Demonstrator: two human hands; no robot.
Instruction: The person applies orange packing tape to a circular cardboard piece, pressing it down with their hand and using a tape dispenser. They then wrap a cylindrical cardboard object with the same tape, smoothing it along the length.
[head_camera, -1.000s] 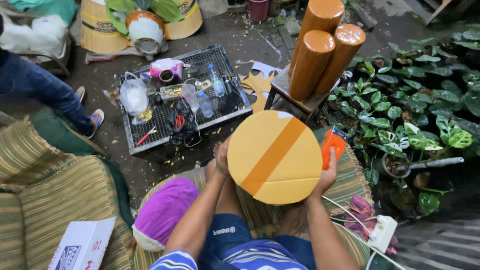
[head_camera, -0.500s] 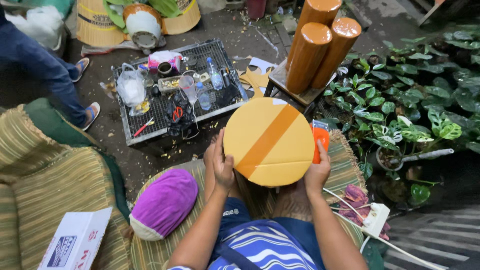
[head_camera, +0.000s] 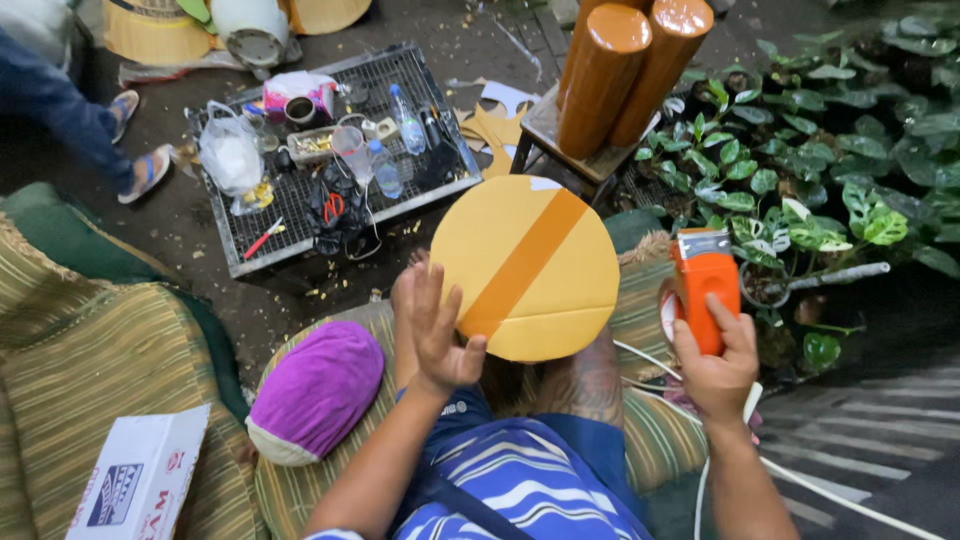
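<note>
Yellow cardboard disc (head_camera: 527, 268) w/ orange tape stripe propped on lap, leaning on knees. Left hand (head_camera: 432, 335) flat against disc's left edge, fingers spread open, no grip. Right hand (head_camera: 716, 365) closed round orange tape dispenser (head_camera: 704, 288), held apart to the right. Risk: disc only propped, could slide fwd toward wire rack (head_camera: 330, 160). Right side tight: potted plants (head_camera: 800, 190) near dispenser; brown tubes (head_camera: 625, 70) just beyond top edge. Purple cushion (head_camera: 315, 390) on left

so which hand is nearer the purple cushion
Left. The left hand is just right of the purple cushion, by the cardboard disc; the right hand is farther right, gripping the orange tape dispenser.
</note>
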